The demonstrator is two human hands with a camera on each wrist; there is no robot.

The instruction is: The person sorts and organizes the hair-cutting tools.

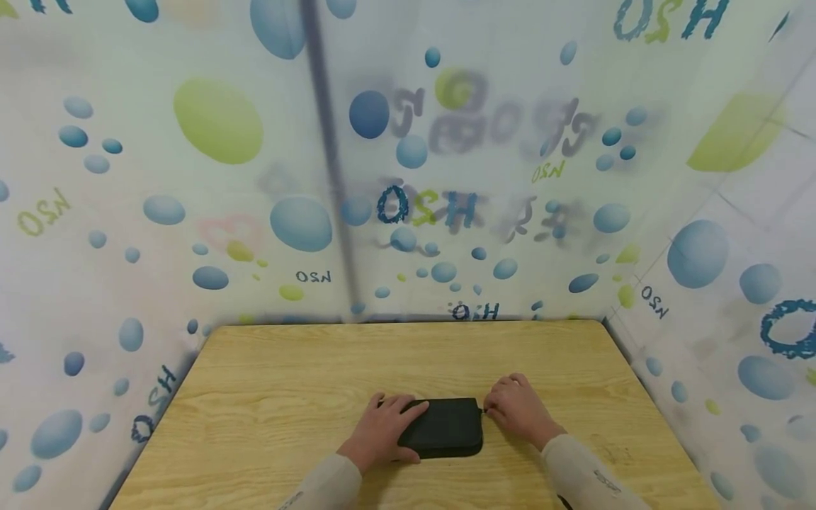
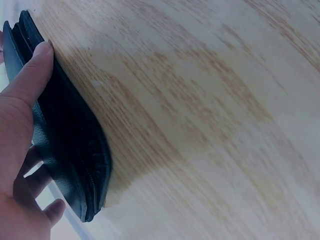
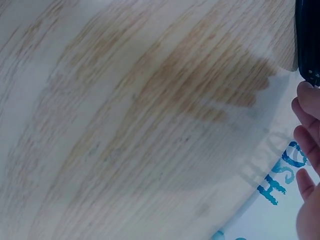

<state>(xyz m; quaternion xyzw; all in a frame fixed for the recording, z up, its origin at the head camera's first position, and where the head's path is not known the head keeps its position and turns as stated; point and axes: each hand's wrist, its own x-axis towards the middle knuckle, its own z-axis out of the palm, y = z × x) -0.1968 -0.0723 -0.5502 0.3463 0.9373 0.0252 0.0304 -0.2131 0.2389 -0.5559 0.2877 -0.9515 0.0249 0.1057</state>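
A flat black zip wallet (image 1: 449,428) lies near the middle of the table's front part. My left hand (image 1: 382,431) grips its left end, fingers spread over the top and thumb at the near edge. In the left wrist view, the thumb presses one side of the wallet (image 2: 75,135) and the other fingers lie on the far side; zip teeth run along its edge. At the right end, my right hand (image 1: 519,411) pinches the small zip pull by the far corner. In the right wrist view, thumb and fingers meet at the corner of the wallet (image 3: 309,45).
The wooden table (image 1: 287,375) has wood-grain top all around the wallet. Behind it and on both sides hangs a white curtain (image 1: 408,283) printed with blue and green bubbles and lettering.
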